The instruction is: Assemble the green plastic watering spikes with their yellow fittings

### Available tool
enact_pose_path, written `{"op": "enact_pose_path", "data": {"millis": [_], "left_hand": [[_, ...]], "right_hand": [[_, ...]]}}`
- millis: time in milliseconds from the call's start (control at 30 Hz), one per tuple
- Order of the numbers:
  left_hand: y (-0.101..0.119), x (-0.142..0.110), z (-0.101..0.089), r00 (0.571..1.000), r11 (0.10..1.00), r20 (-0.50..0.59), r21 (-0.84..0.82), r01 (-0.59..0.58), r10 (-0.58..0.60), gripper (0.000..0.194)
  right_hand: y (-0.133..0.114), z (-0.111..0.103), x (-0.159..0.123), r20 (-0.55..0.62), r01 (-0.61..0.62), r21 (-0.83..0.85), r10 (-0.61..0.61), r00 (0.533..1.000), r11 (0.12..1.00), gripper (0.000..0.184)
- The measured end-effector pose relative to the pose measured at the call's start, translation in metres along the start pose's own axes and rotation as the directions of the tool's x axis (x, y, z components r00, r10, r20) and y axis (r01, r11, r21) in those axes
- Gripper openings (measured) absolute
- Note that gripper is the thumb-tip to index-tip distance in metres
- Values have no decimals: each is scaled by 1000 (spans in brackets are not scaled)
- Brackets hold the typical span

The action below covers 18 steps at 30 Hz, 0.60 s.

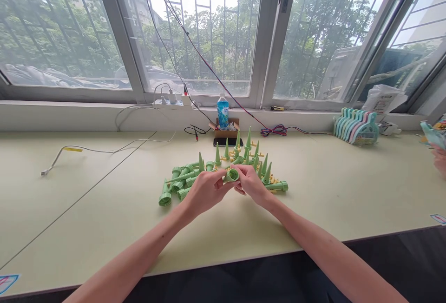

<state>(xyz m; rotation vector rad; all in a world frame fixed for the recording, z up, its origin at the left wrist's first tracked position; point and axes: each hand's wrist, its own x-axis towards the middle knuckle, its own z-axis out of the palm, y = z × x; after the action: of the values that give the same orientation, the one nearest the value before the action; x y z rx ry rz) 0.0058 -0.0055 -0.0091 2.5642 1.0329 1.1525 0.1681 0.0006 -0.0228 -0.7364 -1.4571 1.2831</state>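
Observation:
My left hand [206,189] and my right hand [250,183] meet over the table, both closed on one green plastic cone spike [230,175] whose round open end faces me. Behind them lies a pile of green cone spikes [181,180], several lying flat at the left. More green spikes [248,147] stand upright at the back, mixed with small yellow parts [272,178].
A pale green table [87,200] runs under a window sill. A water bottle [223,112] stands by a small cardboard box [226,132]. Cables [275,130] and a white cord [62,152] lie about. Pastel plastic items [355,126] stand stacked at right. Another person's hand [439,158] shows at the right edge.

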Motion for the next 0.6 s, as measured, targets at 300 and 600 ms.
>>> {"op": "enact_pose_path", "data": {"millis": [300, 600], "left_hand": [[-1, -1, 2, 1000, 1000, -27, 18, 1, -1, 36], [0, -2, 2, 998, 998, 21, -17, 60, -60, 25]], "right_hand": [[1, 0, 0, -5, 5, -13, -5, 1000, 1000, 44], [-2, 1, 0, -13, -7, 2, 7, 1000, 1000, 44]]}}
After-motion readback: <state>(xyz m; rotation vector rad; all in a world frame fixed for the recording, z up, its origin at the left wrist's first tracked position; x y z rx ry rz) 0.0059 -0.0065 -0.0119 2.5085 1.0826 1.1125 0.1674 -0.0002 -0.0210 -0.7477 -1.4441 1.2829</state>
